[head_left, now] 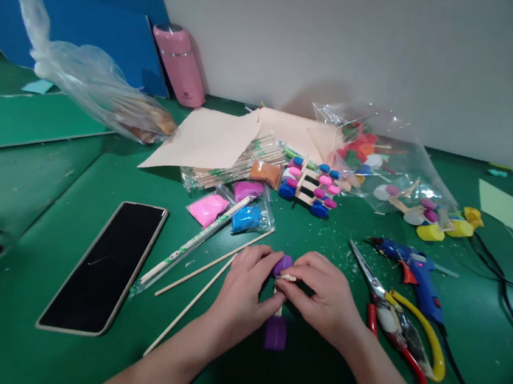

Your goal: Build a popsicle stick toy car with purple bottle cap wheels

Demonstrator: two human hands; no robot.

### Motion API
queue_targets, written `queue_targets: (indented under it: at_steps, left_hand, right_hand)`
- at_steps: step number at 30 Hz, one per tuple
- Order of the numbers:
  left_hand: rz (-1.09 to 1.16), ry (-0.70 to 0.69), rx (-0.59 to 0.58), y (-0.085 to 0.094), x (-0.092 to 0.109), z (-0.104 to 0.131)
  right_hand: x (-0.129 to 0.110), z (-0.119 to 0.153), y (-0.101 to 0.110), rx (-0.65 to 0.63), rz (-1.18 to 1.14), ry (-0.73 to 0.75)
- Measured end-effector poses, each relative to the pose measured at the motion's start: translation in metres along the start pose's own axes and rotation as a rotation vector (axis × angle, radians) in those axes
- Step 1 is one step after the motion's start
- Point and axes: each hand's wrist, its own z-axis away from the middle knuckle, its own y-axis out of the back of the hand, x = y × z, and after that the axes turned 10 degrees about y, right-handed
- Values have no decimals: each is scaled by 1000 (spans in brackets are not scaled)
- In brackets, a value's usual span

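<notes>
While its long side runs almost straight from near the body to away from it, the wooden piece lies between the two hands, with an upper purple block at its far end and a lower purple block at its near end. A small pale stick lies across that line, just on the near side of the upper purple block, its free tip pointing toward the right hand.

The right hand is nearer to that pale tip: its thumb and forefinger are drawn narrow and close around it. The left hand comes in from the other side, fingers curled in narrow, forefinger against the upper purple block and thumb over the wooden piece (how firmly it presses, I cannot tell). The lower purple block sits below both thumbs, free of any finger that shows, and looks slightly nearer to the left thumb.

Farther out, two loose sticks slant toward the left hand, with a phone beyond them. Past the right hand lie scissors and a blue glue gun; a wheeled model stands beyond both hands.
</notes>
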Motion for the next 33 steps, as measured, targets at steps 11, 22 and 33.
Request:
queue_targets:
  at_steps: [11, 22, 33]
  left_hand:
    - [-26, -9, 8, -1, -3, 1]
    - [-31, -9, 3, -1, -2, 0]
    - [-26, -12, 11, 1, 0, -1]
  right_hand:
    - [-1, -4, 3, -40, 2, 19]
    - [-1, -4, 4, -61, 13, 43]
    - [1, -5, 2, -43, 9, 68]
